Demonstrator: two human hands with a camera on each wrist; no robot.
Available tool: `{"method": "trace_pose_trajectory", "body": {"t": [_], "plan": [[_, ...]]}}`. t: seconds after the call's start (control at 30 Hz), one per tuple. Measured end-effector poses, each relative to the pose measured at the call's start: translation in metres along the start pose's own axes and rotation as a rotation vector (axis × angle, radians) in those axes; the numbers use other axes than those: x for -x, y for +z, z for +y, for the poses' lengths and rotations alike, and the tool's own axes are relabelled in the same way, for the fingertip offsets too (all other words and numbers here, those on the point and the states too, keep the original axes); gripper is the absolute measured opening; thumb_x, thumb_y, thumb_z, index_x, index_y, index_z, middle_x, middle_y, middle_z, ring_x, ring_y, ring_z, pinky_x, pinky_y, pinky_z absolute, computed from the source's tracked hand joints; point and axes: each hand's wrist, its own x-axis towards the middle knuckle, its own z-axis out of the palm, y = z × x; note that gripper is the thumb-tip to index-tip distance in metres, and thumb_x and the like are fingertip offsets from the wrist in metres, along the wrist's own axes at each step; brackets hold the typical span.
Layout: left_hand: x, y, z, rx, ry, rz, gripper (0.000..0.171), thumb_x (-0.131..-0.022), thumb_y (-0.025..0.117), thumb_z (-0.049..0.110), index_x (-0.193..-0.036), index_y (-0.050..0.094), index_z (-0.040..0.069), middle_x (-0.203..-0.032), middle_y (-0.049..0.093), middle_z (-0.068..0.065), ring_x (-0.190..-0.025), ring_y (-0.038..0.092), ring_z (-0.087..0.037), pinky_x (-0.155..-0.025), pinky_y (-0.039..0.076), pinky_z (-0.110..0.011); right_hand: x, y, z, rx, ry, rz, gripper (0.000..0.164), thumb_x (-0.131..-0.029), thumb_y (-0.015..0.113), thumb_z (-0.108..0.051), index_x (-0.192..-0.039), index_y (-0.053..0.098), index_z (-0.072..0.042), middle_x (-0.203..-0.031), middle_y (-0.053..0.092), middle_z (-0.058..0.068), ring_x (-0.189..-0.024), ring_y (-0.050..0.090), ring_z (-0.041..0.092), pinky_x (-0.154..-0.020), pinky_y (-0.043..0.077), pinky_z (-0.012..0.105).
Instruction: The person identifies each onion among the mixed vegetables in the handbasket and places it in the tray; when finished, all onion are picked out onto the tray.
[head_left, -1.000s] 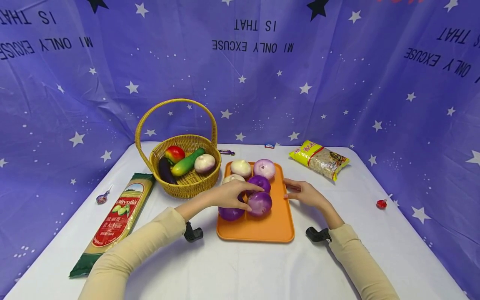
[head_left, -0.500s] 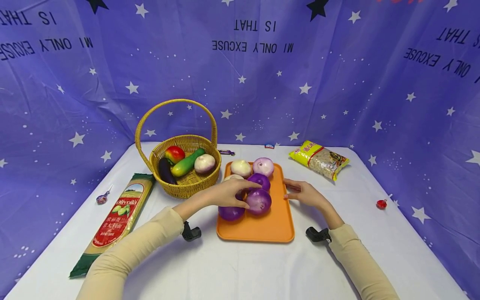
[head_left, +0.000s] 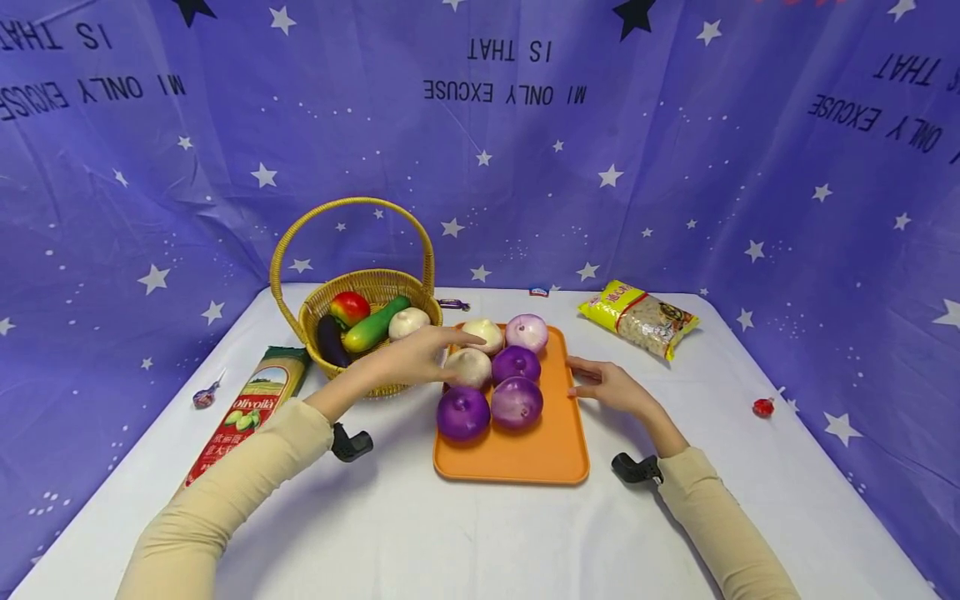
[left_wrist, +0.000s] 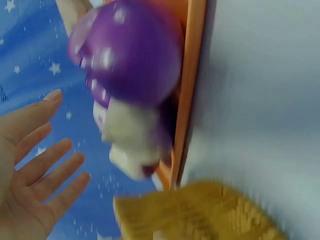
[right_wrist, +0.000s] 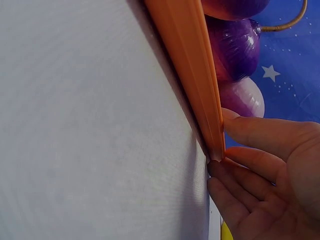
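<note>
My left hand [head_left: 411, 358] hovers in the air between the basket and the orange tray [head_left: 517, 467], fingers spread and holding nothing. In the left wrist view it is apart from the vegetables. Two rows of toy vegetables lie on the tray: a purple onion [head_left: 462, 413], a streaked purple onion [head_left: 517, 403], a darker purple onion [head_left: 516, 366], a pale purple onion [head_left: 527, 333] and two whitish bulbs [head_left: 469, 367]. My right hand [head_left: 611, 387] rests at the tray's right edge; in the right wrist view its thumb and fingers touch the rim, loosely spread.
A wicker basket [head_left: 408, 379] with a tall handle holds an eggplant [head_left: 330, 340], a green-yellow vegetable [head_left: 371, 327], a red fruit [head_left: 349, 308] and a white bulb [head_left: 408, 322]. A spaghetti pack [head_left: 243, 417], a yellow bag [head_left: 637, 319] and lollipops [head_left: 763, 407] lie around.
My left hand has left the streaked purple onion and moved left toward the basket, uncovering the front purple onion and a whitish bulb. My right hand has stayed at the tray's edge.
</note>
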Motion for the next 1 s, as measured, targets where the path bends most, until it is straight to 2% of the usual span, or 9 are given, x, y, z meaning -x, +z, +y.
{"method": "trace_pose_trajectory", "body": {"t": [0.07, 0.23, 0.3, 0.47, 0.63, 0.77, 1.0], "plan": [[0.005, -0.011, -0.004, -0.066, -0.031, 0.003, 0.054, -0.083, 0.077, 0.014, -0.133, 0.058, 0.008, -0.114, 0.066, -0.009, -0.093, 0.059, -0.023, -0.081, 0.048, -0.036, 0.0, 0.0, 0.0, 0.004, -0.001, -0.001, 0.064, -0.089, 0.069, -0.01, -0.142, 0.039, 0.008, -0.145, 0.04, 0.023, -0.13, 0.043, 0.037, -0.109, 0.03, 0.046], [0.015, -0.038, -0.022, -0.095, -0.078, 0.01, 0.054, -0.082, 0.078, 0.018, -0.131, 0.059, 0.007, -0.112, 0.066, -0.011, -0.101, 0.061, -0.032, -0.088, 0.049, -0.042, 0.0, 0.0, 0.003, 0.01, -0.006, 0.006, 0.063, -0.089, 0.069, -0.01, -0.142, 0.04, 0.008, -0.144, 0.041, 0.023, -0.129, 0.044, 0.037, -0.109, 0.031, 0.046], [0.018, -0.048, -0.03, -0.074, -0.083, 0.007, 0.051, -0.082, 0.078, 0.015, -0.129, 0.061, 0.005, -0.123, 0.063, -0.012, -0.114, 0.057, -0.034, -0.097, 0.045, -0.046, -0.001, 0.0, 0.004, 0.009, -0.003, 0.008, 0.064, -0.088, 0.07, -0.01, -0.142, 0.04, 0.008, -0.144, 0.041, 0.023, -0.129, 0.044, 0.037, -0.109, 0.031, 0.045], [0.017, -0.065, -0.047, -0.113, -0.126, -0.031, 0.048, -0.081, 0.077, 0.01, -0.126, 0.062, 0.003, -0.123, 0.063, -0.015, -0.113, 0.057, -0.031, -0.097, 0.044, -0.046, -0.001, 0.0, 0.007, 0.005, 0.003, 0.009, 0.064, -0.088, 0.07, -0.011, -0.142, 0.04, 0.007, -0.144, 0.042, 0.023, -0.129, 0.044, 0.036, -0.109, 0.031, 0.045], [0.011, -0.073, -0.059, -0.172, -0.19, -0.108, 0.05, -0.082, 0.078, 0.014, -0.128, 0.061, 0.001, -0.122, 0.063, -0.013, -0.11, 0.058, -0.03, -0.095, 0.045, -0.044, -0.002, 0.001, 0.008, 0.0, 0.004, 0.006, 0.064, -0.088, 0.07, -0.01, -0.142, 0.04, 0.007, -0.144, 0.041, 0.023, -0.129, 0.044, 0.036, -0.108, 0.031, 0.045], [0.005, -0.075, -0.066, -0.183, -0.225, -0.156, 0.049, -0.082, 0.078, 0.014, -0.126, 0.061, -0.001, -0.121, 0.064, -0.014, -0.112, 0.057, -0.031, -0.096, 0.045, -0.045, -0.001, 0.001, 0.004, -0.002, -0.003, 0.005, 0.064, -0.089, 0.069, -0.009, -0.142, 0.039, 0.008, -0.145, 0.04, 0.024, -0.13, 0.043, 0.037, -0.109, 0.031, 0.046], [-0.006, -0.072, -0.084, -0.168, -0.25, -0.206, 0.049, -0.082, 0.077, 0.01, -0.126, 0.06, -0.002, -0.122, 0.062, -0.019, -0.111, 0.057, -0.033, -0.094, 0.047, -0.045, 0.009, -0.001, -0.032, 0.008, -0.007, -0.021, 0.059, -0.089, 0.065, 0.0, -0.138, 0.038, 0.015, -0.142, 0.038, 0.032, -0.128, 0.042, 0.045, -0.107, 0.031, 0.052]]}}
